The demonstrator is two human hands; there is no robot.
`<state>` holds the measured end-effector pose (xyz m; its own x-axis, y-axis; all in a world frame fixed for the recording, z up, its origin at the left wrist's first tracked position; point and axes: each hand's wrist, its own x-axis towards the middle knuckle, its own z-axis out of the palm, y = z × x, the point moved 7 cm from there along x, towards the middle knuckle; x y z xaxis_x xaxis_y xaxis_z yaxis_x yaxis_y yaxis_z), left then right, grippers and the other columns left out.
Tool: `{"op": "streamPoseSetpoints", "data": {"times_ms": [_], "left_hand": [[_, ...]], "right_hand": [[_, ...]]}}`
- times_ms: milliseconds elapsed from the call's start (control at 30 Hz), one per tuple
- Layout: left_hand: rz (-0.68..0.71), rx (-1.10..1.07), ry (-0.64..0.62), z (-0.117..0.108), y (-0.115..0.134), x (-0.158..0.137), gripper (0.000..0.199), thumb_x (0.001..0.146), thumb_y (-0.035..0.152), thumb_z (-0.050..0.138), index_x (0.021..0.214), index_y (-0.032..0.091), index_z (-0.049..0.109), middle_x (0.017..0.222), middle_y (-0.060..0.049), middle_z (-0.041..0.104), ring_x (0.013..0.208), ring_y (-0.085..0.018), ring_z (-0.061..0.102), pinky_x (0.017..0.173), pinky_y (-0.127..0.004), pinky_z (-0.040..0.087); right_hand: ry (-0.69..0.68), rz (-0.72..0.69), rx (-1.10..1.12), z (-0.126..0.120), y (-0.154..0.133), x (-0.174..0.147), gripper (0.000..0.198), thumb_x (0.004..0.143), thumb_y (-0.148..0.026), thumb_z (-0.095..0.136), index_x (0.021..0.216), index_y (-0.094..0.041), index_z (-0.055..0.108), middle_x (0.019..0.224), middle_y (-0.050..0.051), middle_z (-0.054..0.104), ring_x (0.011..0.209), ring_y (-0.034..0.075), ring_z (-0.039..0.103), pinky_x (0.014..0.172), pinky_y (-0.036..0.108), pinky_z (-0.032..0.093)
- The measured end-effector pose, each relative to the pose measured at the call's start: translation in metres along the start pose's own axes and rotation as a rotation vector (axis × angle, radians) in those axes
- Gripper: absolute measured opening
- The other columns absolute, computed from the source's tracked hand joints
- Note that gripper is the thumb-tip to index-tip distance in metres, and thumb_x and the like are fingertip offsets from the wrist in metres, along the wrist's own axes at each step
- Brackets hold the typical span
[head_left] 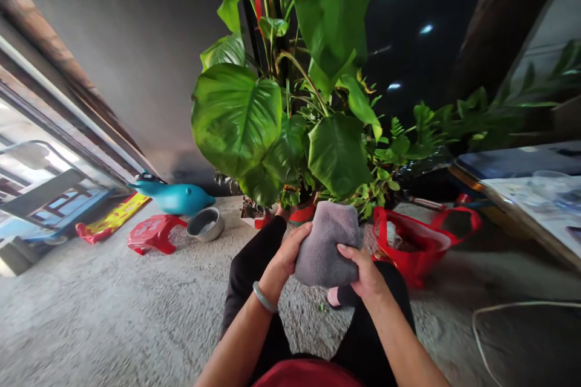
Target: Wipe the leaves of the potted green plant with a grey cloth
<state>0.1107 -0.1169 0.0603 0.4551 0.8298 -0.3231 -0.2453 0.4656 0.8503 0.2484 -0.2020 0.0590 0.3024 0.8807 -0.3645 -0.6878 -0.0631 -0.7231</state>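
A grey folded cloth (324,248) is held up between my two hands, above my knees. My left hand (290,248) grips its left edge, with most of the fingers hidden behind it. On the right side my right hand (363,266) pinches the cloth, the thumb lying across its front. Just beyond the cloth stands a tall plant with broad green leaves (240,118). One large leaf (340,154) hangs close above the cloth's top edge.
Left on the concrete floor (113,314) are a grey bowl (206,225), a red stool (154,234) and a blue dolphin-shaped toy (181,196). A red bag (415,260) stands right of my knee, near a table (535,187). A pale cable (474,320) lies at far right.
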Motion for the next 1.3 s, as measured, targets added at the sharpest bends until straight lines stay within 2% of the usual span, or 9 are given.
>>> {"op": "streamPoseSetpoints", "data": {"times_ms": [333, 467, 633, 767, 900, 1000, 1067, 1200, 1300], "left_hand": [[0.132, 0.318, -0.126, 0.035, 0.002, 0.026, 0.031, 0.076, 0.047, 0.086, 0.083, 0.018, 0.081, 0.087, -0.006, 0.076, 0.085, -0.021, 0.064, 0.082, -0.032, 0.049], [0.209, 0.137, 0.100, 0.033, 0.039, 0.076, 0.033, 0.068, 0.026, 0.086, 0.098, 0.018, 0.076, 0.093, -0.005, 0.073, 0.083, -0.019, 0.064, 0.077, -0.031, 0.049], [0.283, -0.049, 0.252, 0.052, 0.075, 0.124, 0.030, 0.063, 0.012, 0.078, 0.088, 0.019, 0.064, 0.088, -0.002, 0.071, 0.082, -0.017, 0.064, 0.076, -0.029, 0.050], [0.282, -0.052, 0.278, 0.052, 0.080, 0.121, 0.022, 0.066, 0.016, 0.075, 0.073, 0.021, 0.055, 0.071, 0.001, 0.064, 0.067, -0.014, 0.058, 0.069, -0.028, 0.048], [0.304, -0.026, 0.297, 0.021, 0.088, 0.098, 0.022, 0.064, 0.021, 0.079, 0.078, 0.021, 0.063, 0.071, 0.001, 0.067, 0.063, -0.015, 0.061, 0.065, -0.028, 0.048], [0.315, -0.021, 0.290, 0.003, 0.096, 0.088, 0.026, 0.062, 0.025, 0.082, 0.081, 0.020, 0.066, 0.073, 0.000, 0.070, 0.064, -0.015, 0.063, 0.066, -0.028, 0.050], [0.314, -0.033, 0.281, 0.001, 0.098, 0.086, 0.027, 0.060, 0.026, 0.083, 0.079, 0.020, 0.065, 0.071, 0.000, 0.069, 0.062, -0.014, 0.062, 0.064, -0.027, 0.050], [0.319, -0.056, 0.254, 0.014, 0.095, 0.086, 0.032, 0.055, 0.026, 0.086, 0.079, 0.019, 0.066, 0.074, -0.002, 0.072, 0.064, -0.015, 0.066, 0.062, -0.027, 0.052], [0.337, -0.048, 0.300, 0.017, 0.093, 0.083, 0.034, 0.056, 0.027, 0.087, 0.081, 0.019, 0.067, 0.076, -0.002, 0.073, 0.066, -0.016, 0.067, 0.063, -0.027, 0.053]], "right_hand": [[0.135, 0.015, 0.083, -0.047, -0.012, -0.010, 0.049, 0.035, -0.033, 0.102, 0.076, -0.021, 0.078, 0.077, 0.004, 0.082, 0.069, 0.026, 0.074, 0.071, 0.040, 0.063], [0.130, -0.279, 0.205, -0.027, -0.091, -0.012, 0.051, 0.042, -0.039, 0.101, 0.085, -0.024, 0.079, 0.088, 0.002, 0.084, 0.081, 0.026, 0.077, 0.087, 0.046, 0.067], [-0.028, -0.625, 0.445, 0.053, -0.197, 0.025, 0.032, 0.075, -0.040, 0.085, 0.103, -0.026, 0.078, 0.113, 0.000, 0.084, 0.114, 0.021, 0.075, 0.107, 0.038, 0.061], [0.115, -0.301, 0.378, 0.047, -0.148, 0.063, 0.026, 0.078, -0.026, 0.081, 0.103, -0.026, 0.074, 0.100, 0.000, 0.084, 0.103, 0.022, 0.078, 0.093, 0.039, 0.065], [0.371, 0.086, 0.269, -0.050, -0.048, 0.043, 0.025, 0.075, -0.033, 0.084, 0.095, -0.029, 0.070, 0.077, -0.001, 0.081, 0.072, 0.027, 0.076, 0.068, 0.045, 0.063], [0.446, 0.024, 0.333, -0.092, -0.051, 0.014, 0.030, 0.070, -0.035, 0.088, 0.093, -0.030, 0.070, 0.078, -0.002, 0.081, 0.071, 0.027, 0.075, 0.068, 0.046, 0.062], [0.348, -0.174, 0.393, -0.078, -0.100, 0.006, 0.031, 0.070, -0.037, 0.088, 0.096, -0.032, 0.072, 0.091, -0.001, 0.084, 0.086, 0.029, 0.078, 0.075, 0.047, 0.063], [0.026, -0.566, 0.410, 0.012, -0.208, 0.023, 0.032, 0.077, -0.045, 0.081, 0.106, -0.032, 0.075, 0.113, -0.001, 0.083, 0.113, 0.026, 0.076, 0.085, 0.042, 0.063], [0.018, -0.471, 0.368, 0.055, -0.202, 0.058, 0.027, 0.077, -0.042, 0.080, 0.099, -0.029, 0.072, 0.099, -0.004, 0.081, 0.098, 0.022, 0.077, 0.075, 0.034, 0.061]]}}
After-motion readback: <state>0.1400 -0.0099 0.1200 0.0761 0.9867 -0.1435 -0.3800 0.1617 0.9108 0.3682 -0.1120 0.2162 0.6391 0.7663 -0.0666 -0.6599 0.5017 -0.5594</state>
